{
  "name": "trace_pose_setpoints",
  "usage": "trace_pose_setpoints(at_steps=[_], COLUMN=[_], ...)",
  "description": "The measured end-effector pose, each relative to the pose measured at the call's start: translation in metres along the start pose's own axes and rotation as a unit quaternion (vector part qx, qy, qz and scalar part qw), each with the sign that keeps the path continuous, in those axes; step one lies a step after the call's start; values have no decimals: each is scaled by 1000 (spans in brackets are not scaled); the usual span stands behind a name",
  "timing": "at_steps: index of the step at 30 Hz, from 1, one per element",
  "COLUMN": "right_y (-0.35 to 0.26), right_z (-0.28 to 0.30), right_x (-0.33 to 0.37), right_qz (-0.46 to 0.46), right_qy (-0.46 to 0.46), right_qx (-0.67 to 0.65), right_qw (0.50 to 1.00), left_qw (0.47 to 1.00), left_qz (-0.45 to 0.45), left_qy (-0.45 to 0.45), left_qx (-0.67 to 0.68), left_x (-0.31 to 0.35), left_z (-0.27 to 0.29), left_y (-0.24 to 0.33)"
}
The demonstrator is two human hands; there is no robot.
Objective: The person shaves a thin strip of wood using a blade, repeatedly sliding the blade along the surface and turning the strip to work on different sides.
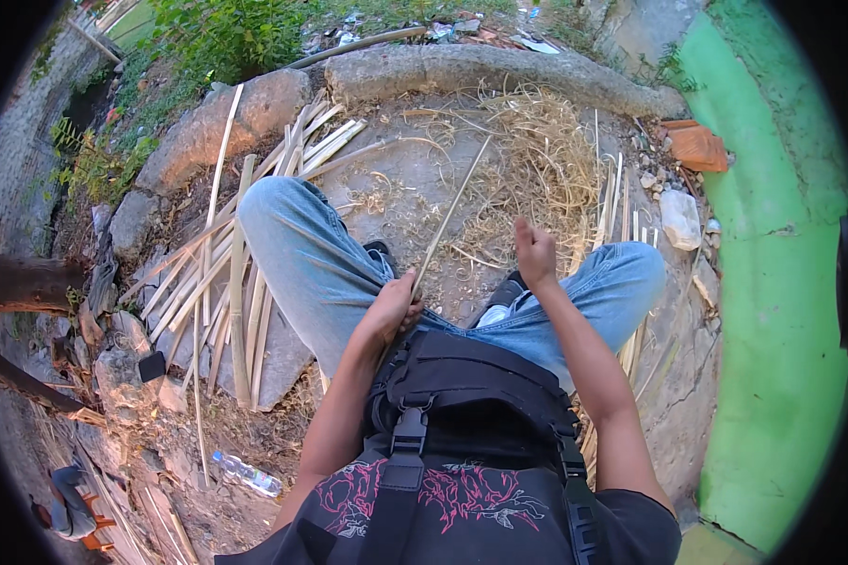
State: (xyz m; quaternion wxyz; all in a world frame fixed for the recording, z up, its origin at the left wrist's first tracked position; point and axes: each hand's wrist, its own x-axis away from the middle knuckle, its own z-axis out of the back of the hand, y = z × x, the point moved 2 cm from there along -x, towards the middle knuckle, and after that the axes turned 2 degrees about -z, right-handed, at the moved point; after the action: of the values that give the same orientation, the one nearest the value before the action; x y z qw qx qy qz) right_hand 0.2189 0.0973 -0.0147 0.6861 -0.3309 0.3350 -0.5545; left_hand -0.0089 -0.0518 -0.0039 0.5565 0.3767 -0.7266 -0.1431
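Note:
My left hand [393, 306] is closed around a long thin bamboo strip [457, 198], in front of my belly. The strip slants up and away to the right, its far end over the ground between my knees. My right hand [537, 256] is raised above my right shin, apart from the strip, with fingers curled in and thumb pointing up. Whatever it may hold is hidden. Beyond it lies a heap of pale curly shavings [546, 160]. Beside my left knee, split bamboo slats [238, 282] lie in a loose, criss-crossed pile.
A low stone kerb [499, 75] curves across the far side. On the right runs a green wall [744, 377], with an orange brick [695, 146] and a whitish block [680, 219] near it. More thin strips [615, 202] lie by my right knee. A plastic bottle [247, 473] lies lower left.

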Motion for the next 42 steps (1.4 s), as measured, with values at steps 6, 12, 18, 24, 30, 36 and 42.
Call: trace_pose_setpoints(at_steps=[6,12,18,24,30,36,42], right_y=[-21,-9,-3,-33,-6,-7,1], right_z=[-17,-8,-17,-30,-6,-23,-5], right_x=[18,-23,-25,32,-31,5,-38], right_qz=[190,9,-20,250,-46,89,-68], right_qy=[-157,-111,-30,-196,-64,-94,-38], right_qx=[114,117,191,161,155,162,177], right_qw=[962,987,981,935,985,978,981], left_qw=[999,974,994,999,994,997,998], left_qz=[41,-134,-13,30,-40,66,61], left_qy=[-20,61,52,7,15,-41,-23], left_qx=[15,-173,-94,-17,-99,5,-23], left_x=[-3,-35,-16,-6,-15,-4,-11], left_z=[2,9,0,3,-1,5,2], left_y=[2,-32,-9,-2,-11,-3,-3])
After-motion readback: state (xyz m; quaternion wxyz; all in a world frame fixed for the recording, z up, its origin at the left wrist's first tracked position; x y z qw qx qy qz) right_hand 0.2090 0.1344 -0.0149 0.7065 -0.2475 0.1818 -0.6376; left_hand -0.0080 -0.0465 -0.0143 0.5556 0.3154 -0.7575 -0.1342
